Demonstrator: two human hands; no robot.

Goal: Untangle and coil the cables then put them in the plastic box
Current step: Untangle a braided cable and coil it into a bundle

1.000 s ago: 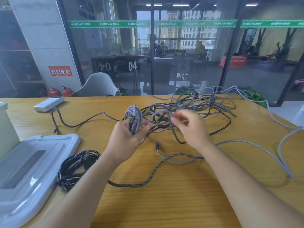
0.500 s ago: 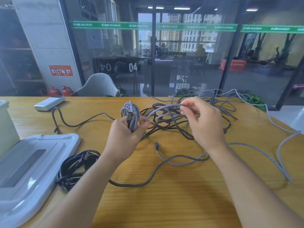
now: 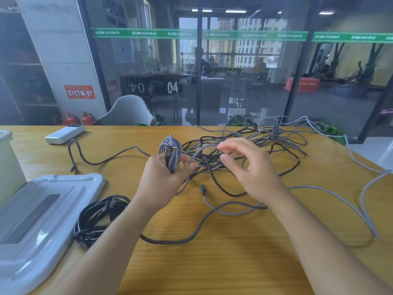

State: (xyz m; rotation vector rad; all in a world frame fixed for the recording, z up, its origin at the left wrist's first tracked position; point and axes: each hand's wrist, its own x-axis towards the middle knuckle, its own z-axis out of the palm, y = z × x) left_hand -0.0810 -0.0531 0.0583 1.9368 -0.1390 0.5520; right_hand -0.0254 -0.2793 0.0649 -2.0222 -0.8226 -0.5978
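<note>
My left hand point(image 3: 162, 177) grips a small coil of grey braided cable point(image 3: 171, 151) with a metal plug at its top, held above the wooden table point(image 3: 212, 262). Just right of it, my right hand point(image 3: 248, 167) hovers with fingers loosely spread and holds nothing, over a tangle of black and grey cables point(image 3: 244, 150). A loose grey braided cable point(image 3: 212, 209) snakes across the table under my wrists. A coiled black cable point(image 3: 97, 218) lies by the white box lid point(image 3: 42, 209). The plastic box point(image 3: 8, 162) stands at the far left edge.
A white power bank point(image 3: 63, 133) lies at the back left with a dark cable point(image 3: 102, 158) running from near it. Light grey cables point(image 3: 350, 188) trail off the table's right edge. A glass wall runs behind the table.
My right hand has let go of the grey strand it was pulling up and has dropped lower with fingers spread. The left hand keeps the coil in about the same place.
</note>
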